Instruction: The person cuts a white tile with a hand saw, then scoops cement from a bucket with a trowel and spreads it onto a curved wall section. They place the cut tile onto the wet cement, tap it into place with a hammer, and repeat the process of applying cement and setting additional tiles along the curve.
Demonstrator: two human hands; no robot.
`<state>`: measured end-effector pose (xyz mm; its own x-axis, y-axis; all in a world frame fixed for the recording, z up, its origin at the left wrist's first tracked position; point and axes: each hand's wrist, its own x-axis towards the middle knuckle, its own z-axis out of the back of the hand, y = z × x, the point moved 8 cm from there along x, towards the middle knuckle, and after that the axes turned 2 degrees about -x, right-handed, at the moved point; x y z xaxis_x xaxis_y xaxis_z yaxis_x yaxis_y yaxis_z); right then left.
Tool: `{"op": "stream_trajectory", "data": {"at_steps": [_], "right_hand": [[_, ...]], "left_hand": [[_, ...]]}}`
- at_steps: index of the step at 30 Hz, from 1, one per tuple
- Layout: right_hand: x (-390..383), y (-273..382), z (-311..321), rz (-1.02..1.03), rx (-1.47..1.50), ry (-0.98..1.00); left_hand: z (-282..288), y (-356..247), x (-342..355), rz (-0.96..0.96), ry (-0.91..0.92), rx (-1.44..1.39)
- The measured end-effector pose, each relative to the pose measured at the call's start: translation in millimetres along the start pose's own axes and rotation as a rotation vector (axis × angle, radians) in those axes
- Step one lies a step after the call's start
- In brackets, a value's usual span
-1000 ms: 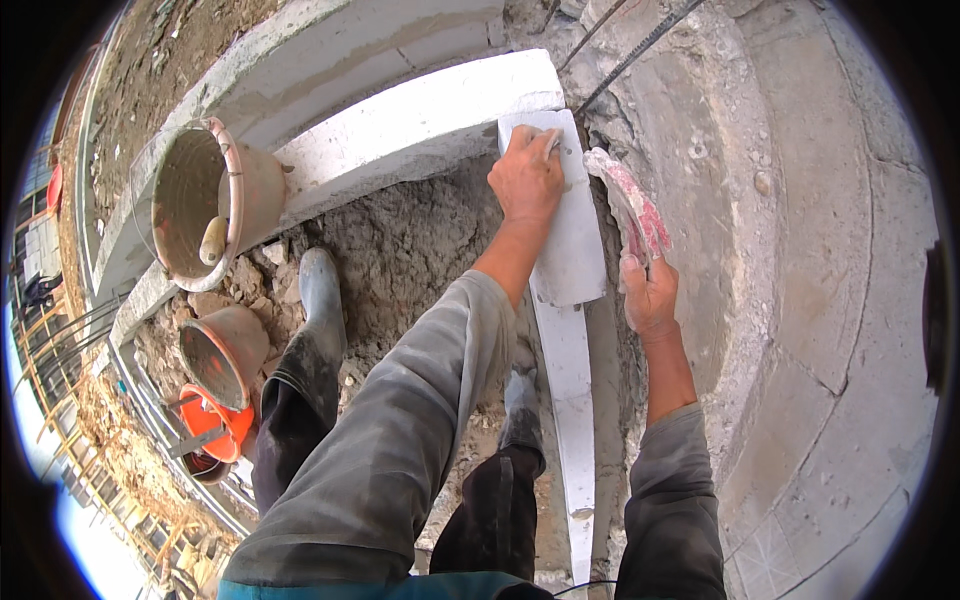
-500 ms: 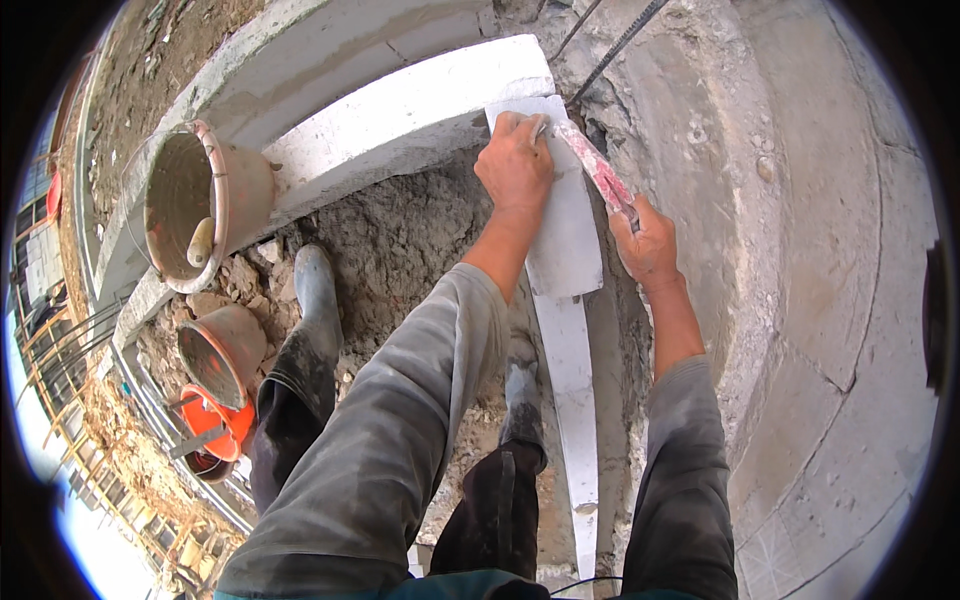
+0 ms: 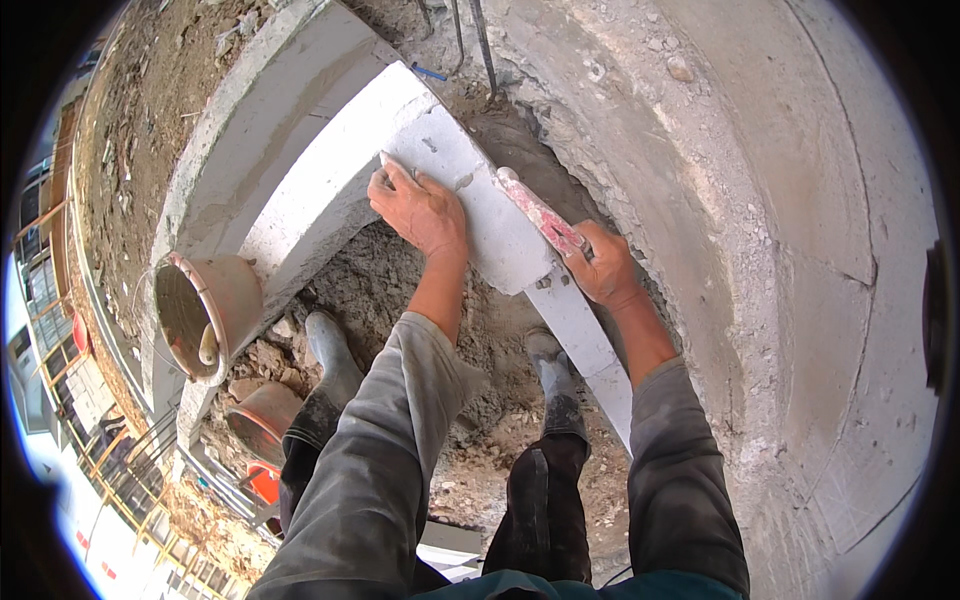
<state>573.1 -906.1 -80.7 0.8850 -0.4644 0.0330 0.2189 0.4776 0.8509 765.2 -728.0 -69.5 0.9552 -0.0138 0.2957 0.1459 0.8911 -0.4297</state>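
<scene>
My left hand (image 3: 418, 210) is pinched on a small pale piece I cannot make out, at the near edge of a white block (image 3: 480, 226). My right hand (image 3: 604, 264) grips a long, flat tool (image 3: 532, 206), coated white and pink-red, lying along the block's right edge. The block's far end is beside a curved white wall (image 3: 310, 155). A narrower white strip (image 3: 572, 335) runs from the block toward me, partly hidden by my right forearm. Rubble and grey mortar lie below, around my booted feet.
A mortar bucket (image 3: 215, 295) with a wooden-handled tool inside rests at left. A second bucket (image 3: 260, 420) and an orange container (image 3: 263, 483) are below it. Steel bars (image 3: 480, 55) stand at the back. A cracked concrete slab (image 3: 810, 250) spans the right, scaffolding the far left.
The view has swung, so the block now slants leftward at its far end. My right hand has moved the tool up onto the block's right edge; my left hand has moved left.
</scene>
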Motion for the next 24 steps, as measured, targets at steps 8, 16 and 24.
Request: {"op": "stream_trajectory", "data": {"at_steps": [8,16,24], "right_hand": [[-32.5,-27.2,12.5,-0.130,0.056,-0.031],[0.6,-16.0,11.4,0.108,0.067,0.012],[61.5,3.1,-22.5,0.323,0.090,0.156]], "left_hand": [[-31.4,32.2,-5.8,0.309,0.249,-0.098],[-18.7,19.1,-5.5,0.366,0.212,-0.074],[-22.4,26.4,-8.0,0.543,0.308,-0.162]]}}
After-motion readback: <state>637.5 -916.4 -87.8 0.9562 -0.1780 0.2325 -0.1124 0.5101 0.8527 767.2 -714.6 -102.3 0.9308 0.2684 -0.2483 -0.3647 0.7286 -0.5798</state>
